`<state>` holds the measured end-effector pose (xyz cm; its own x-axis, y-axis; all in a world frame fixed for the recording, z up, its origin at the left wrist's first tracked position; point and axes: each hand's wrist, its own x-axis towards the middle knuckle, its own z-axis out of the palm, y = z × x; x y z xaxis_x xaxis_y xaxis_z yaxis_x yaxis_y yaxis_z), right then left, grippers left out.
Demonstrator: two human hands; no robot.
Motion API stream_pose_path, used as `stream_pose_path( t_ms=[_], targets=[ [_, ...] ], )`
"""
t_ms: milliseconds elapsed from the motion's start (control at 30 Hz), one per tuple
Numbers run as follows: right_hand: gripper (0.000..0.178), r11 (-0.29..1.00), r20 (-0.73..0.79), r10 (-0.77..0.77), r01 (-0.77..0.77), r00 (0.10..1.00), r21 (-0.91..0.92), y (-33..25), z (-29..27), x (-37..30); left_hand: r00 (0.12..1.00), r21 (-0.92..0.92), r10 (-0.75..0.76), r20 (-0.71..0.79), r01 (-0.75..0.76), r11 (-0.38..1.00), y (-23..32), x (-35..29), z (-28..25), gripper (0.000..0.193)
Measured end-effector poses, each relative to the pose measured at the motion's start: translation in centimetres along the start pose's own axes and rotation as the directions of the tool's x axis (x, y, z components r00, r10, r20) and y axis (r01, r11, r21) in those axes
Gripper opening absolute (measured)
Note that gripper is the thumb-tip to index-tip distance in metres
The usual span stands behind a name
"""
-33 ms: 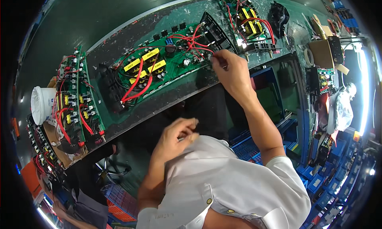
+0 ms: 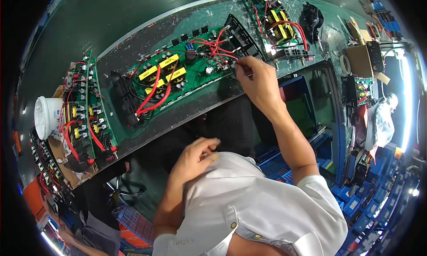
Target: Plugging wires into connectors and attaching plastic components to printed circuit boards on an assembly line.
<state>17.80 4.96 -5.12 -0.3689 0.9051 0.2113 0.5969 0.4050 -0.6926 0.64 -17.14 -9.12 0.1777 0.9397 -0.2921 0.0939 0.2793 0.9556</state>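
A long green circuit board (image 2: 195, 76) with black end plates lies on the dark bench top. Yellow-wrapped transformers (image 2: 169, 61) and thick red wires (image 2: 154, 104) stand on its left half. Thin red wires (image 2: 216, 47) cross its right end. Over the board's front right corner, my right hand (image 2: 259, 81) pinches thumb and forefinger together at the end of a thin red wire; its tip is hidden. My left hand (image 2: 192, 160) hovers before my shirt, below the bench edge, fingers loosely bent and thumb apart, with nothing visible in it.
Several upright circuit boards (image 2: 92, 116) and a white bucket (image 2: 46, 118) stand at the left. Another wired board (image 2: 278, 27) and a black crumpled bag (image 2: 312, 21) are at the far right. Blue crates (image 2: 304, 96) sit under the bench. A person's arm (image 2: 73, 240) shows lower left.
My left hand has shifted slightly down, and its fingers have opened a little. My right hand stays at the wire, almost unmoved.
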Motion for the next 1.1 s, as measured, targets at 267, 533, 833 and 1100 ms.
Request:
stream_pose_path(
  t_ms=[267,533,833,1100],
  targets=[
    [0.014,0.985,0.080,-0.096,0.106,0.992,-0.133,-1.6,0.3,0.7,0.953,0.225,-0.251,-0.167,0.285,0.932,-6.0,-3.5,0.0,0.031],
    [0.013,0.931,0.277,-0.093,0.183,0.956,-0.315,-2.4,0.0,2.3,0.968,0.267,-0.249,-0.040,0.250,0.931,-6.4,-2.6,-0.6,0.034],
    [0.012,0.916,0.295,0.013,0.108,0.955,-0.387,-3.4,0.8,2.1,0.990,0.250,-0.140,0.020,0.130,0.960,-6.5,-1.7,-0.3,0.035],
    [0.019,0.978,-0.008,0.188,-0.188,0.982,-0.085,-2.0,-9.4,3.0,0.984,0.122,-0.153,-0.087,0.163,0.979,-5.4,-3.7,1.0,0.028]
  ],
)
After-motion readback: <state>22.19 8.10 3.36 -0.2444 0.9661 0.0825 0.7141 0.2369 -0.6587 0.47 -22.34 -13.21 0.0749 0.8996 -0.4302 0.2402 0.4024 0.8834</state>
